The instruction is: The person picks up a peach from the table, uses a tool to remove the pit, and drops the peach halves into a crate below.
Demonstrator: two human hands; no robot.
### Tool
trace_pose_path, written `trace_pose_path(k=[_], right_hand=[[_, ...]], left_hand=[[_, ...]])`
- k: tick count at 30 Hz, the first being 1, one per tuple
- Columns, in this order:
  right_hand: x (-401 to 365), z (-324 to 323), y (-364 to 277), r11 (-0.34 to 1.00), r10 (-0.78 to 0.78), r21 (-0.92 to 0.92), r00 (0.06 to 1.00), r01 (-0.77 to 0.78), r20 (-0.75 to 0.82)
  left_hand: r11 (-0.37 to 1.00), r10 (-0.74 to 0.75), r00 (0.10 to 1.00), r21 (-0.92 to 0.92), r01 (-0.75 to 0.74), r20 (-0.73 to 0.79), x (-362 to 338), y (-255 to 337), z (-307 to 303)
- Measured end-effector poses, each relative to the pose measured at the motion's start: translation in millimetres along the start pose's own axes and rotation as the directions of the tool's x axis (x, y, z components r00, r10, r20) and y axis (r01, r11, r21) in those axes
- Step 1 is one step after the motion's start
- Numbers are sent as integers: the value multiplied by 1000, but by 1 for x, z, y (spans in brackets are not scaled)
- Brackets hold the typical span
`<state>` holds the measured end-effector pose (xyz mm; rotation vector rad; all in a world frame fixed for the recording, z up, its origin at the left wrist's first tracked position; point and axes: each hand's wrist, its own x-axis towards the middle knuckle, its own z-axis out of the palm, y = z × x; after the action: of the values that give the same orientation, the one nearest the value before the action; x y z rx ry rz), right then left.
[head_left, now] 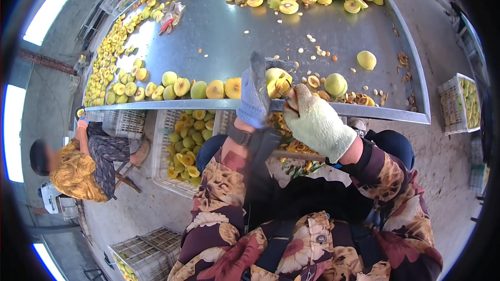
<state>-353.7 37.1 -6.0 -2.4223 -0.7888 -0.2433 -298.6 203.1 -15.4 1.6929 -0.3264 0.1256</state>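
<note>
Feed's up. My left hand (253,99) wears a blue-grey knitted glove (252,108), with a black band (238,135) strapped round the wrist. My right hand (317,125) is in a pale cream knitted glove (325,132), a bit smudged. Both sleeves belong to a dark maroon floral jacket (224,187) with big cream and tan blooms all over and one round grey button (320,238) on the front. A black strap (260,177) runs down the chest, and dark blue trousers (398,145) cover the knees.
</note>
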Motion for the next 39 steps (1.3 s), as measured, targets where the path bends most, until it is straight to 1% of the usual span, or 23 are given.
trace_pose_path(k=[2,5,7,9,15,18,20,21,22,23,24,25,26,27,28,29,30,31,33,34,37,38,39], right_hand=[[-1,1,3,977,-142,-152,988,149,59],[0,3,4,965,-152,-191,976,181,157],[-2,7,5,976,-164,-131,982,176,94],[-3,8,4,979,-125,-147,983,144,135],[-1,14,12,953,-264,-135,963,270,61],[-1,20,10,974,-58,224,993,34,100],[-3,27,13,971,-68,232,996,53,55],[-2,28,17,979,-191,67,981,192,-17],[-3,28,17,987,-116,110,993,119,-37],[-3,26,15,987,-40,156,998,49,-57],[-3,19,4,891,223,400,974,-217,32],[2,18,-5,675,426,583,884,-452,192],[2,21,-2,665,391,612,898,-428,203],[1,25,3,652,355,641,910,-405,214],[1,28,7,636,319,670,921,-383,224],[11,-3,-15,193,463,713,703,-674,540],[9,-10,-20,180,459,727,710,-663,534],[9,-6,-16,259,446,714,736,-651,509],[5,4,-5,401,419,676,780,-618,464],[6,-4,-9,258,392,708,741,-657,545],[7,-23,-8,-111,238,630,595,-769,768],[7,-31,-6,-107,202,623,597,-775,776],[4,-25,5,-268,134,579,566,-770,814]], left_hand=[[962,233,970,160,-219,-74,-4,-10,6],[938,238,971,263,-226,-16,-2,-20,3],[706,416,905,595,-385,91,-2,-32,-6],[630,435,891,662,-407,134,-4,-35,-9],[959,126,992,257,-117,-17,-9,-24,0],[968,98,983,246,-59,-153,-11,-10,14],[942,160,968,322,-91,-193,-11,-14,18],[917,193,961,384,-106,-196,-12,-18,18],[862,231,959,492,-123,-164,-11,-34,15],[916,160,967,394,-71,-197,-7,-49,14],[957,87,970,289,-18,-229,-1,-52,14],[910,264,927,387,-148,-266,-4,-53,19],[830,432,853,498,-249,-294,-5,-42,25],[993,97,959,-45,-113,-267,-3,-28,28],[822,-250,946,-562,94,-206,-1,-14,31],[705,-308,941,-698,125,-142,2,-14,30],[925,0,970,-369,-93,-245,4,-12,24],[948,314,924,16,-318,-216,5,-10,18],[896,379,924,269,-352,-51,6,-23,7],[972,172,985,161,-168,-11,9,-33,0],[989,92,996,119,-92,12,4,-40,-1],[990,-24,999,-140,21,-21,1,-14,6],[978,-48,999,-204,43,-20,-1,-5,8]])
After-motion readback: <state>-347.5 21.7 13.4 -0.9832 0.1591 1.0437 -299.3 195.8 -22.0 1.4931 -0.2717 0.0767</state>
